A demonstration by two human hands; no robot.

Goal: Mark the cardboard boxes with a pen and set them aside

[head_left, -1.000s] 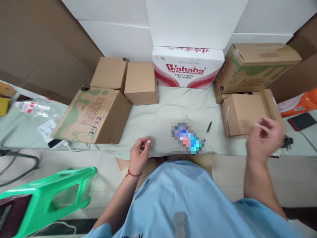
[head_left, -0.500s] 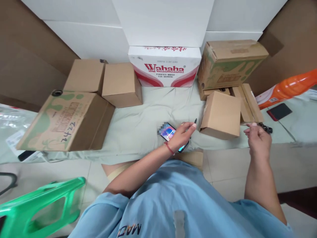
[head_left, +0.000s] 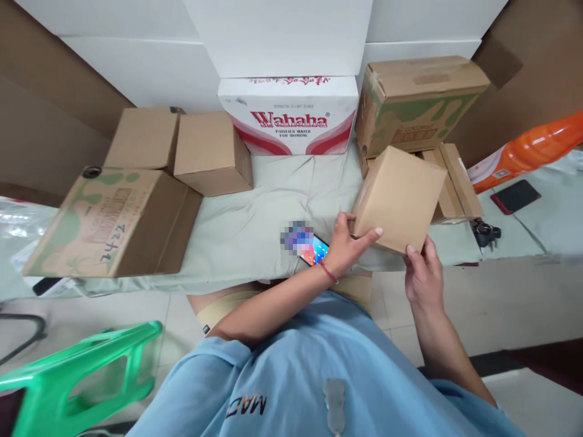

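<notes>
A plain brown cardboard box (head_left: 398,197) is tilted at the right of the cloth-covered table, held by both hands. My left hand (head_left: 345,246), with a red string on its wrist, grips the box's near left corner, thumb on the top face and fingers at the side. My right hand (head_left: 424,273) pinches the near right corner, its lower fingers partly hidden. Under and beside my left wrist lies a phone (head_left: 314,250) with a lit screen, partly covered. A bunch of keys (head_left: 486,233) lies to the right of my right hand.
Behind the held box stand a green-printed carton (head_left: 423,109) and a smaller box (head_left: 450,182). A white Wahaha carton (head_left: 289,130) stands at the back. Several cartons (head_left: 109,224) fill the left. An orange bottle (head_left: 532,152) and dark phone (head_left: 516,196) lie right; a green stool (head_left: 86,370) stands lower left.
My right hand has moved left from the keys to the box. My left hand has shifted from above the phone onto the box, which is now tilted. The black pen-like item no longer shows.
</notes>
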